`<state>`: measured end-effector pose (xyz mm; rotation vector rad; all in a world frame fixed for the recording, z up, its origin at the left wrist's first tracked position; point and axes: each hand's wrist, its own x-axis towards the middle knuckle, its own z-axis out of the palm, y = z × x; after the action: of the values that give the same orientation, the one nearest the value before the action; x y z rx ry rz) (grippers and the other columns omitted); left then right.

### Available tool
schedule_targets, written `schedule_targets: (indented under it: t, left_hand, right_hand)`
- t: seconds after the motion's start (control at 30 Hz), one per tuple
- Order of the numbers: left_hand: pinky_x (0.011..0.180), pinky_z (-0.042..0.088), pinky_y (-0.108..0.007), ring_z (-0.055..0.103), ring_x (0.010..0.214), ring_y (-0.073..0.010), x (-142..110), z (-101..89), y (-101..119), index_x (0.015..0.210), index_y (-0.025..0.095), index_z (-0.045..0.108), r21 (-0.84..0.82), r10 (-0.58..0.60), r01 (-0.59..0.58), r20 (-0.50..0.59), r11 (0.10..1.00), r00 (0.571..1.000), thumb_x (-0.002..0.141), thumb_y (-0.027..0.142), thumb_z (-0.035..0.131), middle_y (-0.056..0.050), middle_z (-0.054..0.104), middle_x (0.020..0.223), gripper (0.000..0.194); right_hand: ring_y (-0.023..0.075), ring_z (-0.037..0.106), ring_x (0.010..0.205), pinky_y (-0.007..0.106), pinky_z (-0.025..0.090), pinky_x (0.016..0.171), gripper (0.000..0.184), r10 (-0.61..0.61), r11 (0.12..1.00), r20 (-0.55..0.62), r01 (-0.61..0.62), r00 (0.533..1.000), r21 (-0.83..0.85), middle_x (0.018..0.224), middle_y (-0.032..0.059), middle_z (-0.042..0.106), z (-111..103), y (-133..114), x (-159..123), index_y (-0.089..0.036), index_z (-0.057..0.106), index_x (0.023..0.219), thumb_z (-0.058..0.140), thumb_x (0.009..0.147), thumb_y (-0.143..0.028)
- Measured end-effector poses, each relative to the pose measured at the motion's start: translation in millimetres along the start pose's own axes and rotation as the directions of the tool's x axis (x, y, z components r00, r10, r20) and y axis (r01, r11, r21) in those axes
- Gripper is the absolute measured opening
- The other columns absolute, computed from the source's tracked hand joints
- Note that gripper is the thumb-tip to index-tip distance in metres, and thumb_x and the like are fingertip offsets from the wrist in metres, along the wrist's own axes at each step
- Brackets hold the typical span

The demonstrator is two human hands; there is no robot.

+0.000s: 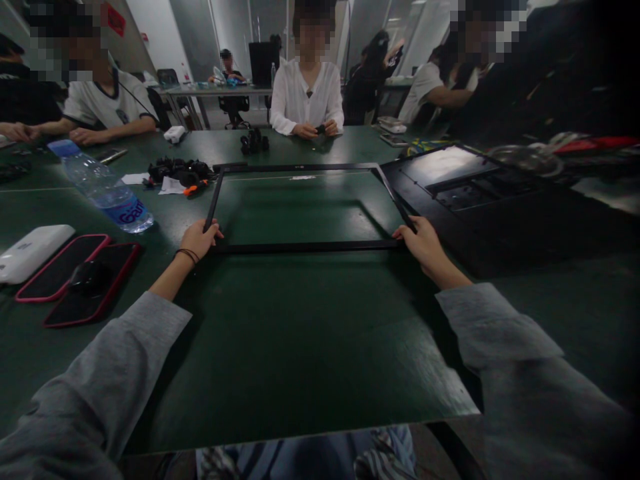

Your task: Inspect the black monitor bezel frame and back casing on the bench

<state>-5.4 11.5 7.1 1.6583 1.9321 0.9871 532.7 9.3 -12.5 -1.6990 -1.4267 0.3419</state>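
A thin black rectangular frame (pixel 305 247), open in the middle and much like a screen bezel, is held out over the green table (pixel 310 333). My left hand (pixel 199 239) is closed round its left side near the front corner. On the opposite side, my right hand (pixel 423 241) grips the right front corner. Through the opening the tabletop shows, with the frame's shadow on it. To the right of my right hand lies a large dark flat panel (pixel 475 230) with cut-out openings.
At left are a tilted-looking water bottle (pixel 107 190), a white device (pixel 37 250), and two red-edged phones (pixel 95 293). Black small parts (pixel 177 170) lie behind the bottle; another dark cluster (pixel 254 141) sits farther back. A person in white (pixel 307 93) sits opposite, and others sit on both sides.
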Motion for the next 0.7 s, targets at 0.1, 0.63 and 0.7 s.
schedule_targets:
  t: [0.1, 0.63, 0.7]
  left_hand:
    - [0.059, 0.047, -0.027, 0.058, 0.055, -0.0138, -0.7, 0.1, 1.3, 0.106, 0.014, 0.065, -0.004, 0.004, -0.004, 0.004, 1.000, 1.000, 0.083, 0.038, 0.053, -0.006, 0.074, 0.080, 0.036]
    - [0.061, 0.049, -0.028, 0.060, 0.058, -0.0151, 0.4, -0.6, -1.7, 0.110, 0.013, 0.066, 0.013, 0.014, -0.014, 0.007, 1.000, 1.000, 0.083, 0.040, 0.053, -0.007, 0.075, 0.081, 0.040]
    - [0.061, 0.049, -0.028, 0.060, 0.058, -0.0150, -0.1, -0.7, -1.4, 0.110, 0.014, 0.066, 0.012, 0.018, -0.018, 0.009, 1.000, 1.000, 0.083, 0.041, 0.053, -0.007, 0.075, 0.082, 0.041]
  right_hand:
    - [0.0190, 0.062, 0.083, 0.037, 0.047, 0.087, 0.045, 0.068, 0.997, 0.002, -0.068, 0.998, 0.039, 0.091, 0.0083, 0.068, -0.1, -3.1, -0.5, -0.013, 0.058, 0.121, 0.055, 0.078, -0.028]
    - [0.0259, 0.068, 0.088, 0.046, 0.052, 0.092, 0.043, 0.097, 0.994, 0.014, -0.097, 0.995, 0.043, 0.087, 0.0056, 0.070, -0.1, -1.8, 0.6, -0.024, 0.057, 0.118, 0.057, 0.076, -0.030]
    - [0.0266, 0.069, 0.089, 0.047, 0.052, 0.093, 0.045, 0.087, 0.996, 0.012, -0.088, 0.996, 0.034, 0.087, 0.0061, 0.070, -0.4, -1.5, 0.3, -0.023, 0.057, 0.121, 0.057, 0.076, -0.031]
